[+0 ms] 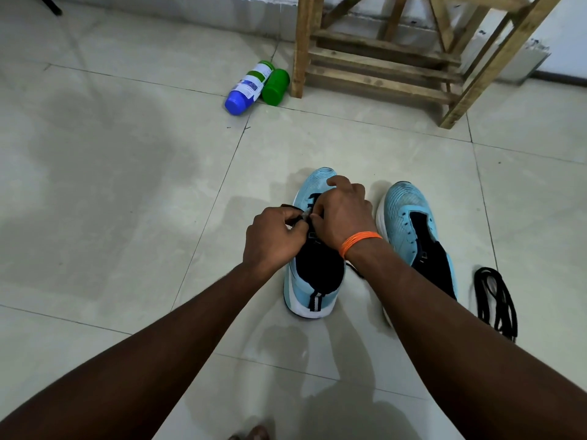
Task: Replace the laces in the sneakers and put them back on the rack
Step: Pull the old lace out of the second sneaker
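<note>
Curled fingers of the left hand pinch the black lace at its tip at centre frame. The right hand grips it too, fingers curled over the near sneaker. The second sneaker stands just right, a loose lace beyond it. The wooden rack is at upper right.

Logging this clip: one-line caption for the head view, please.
Left hand and right hand pinch a black lace at one blue sneaker; the second sneaker sits unlaced beside a spare lace.
</note>
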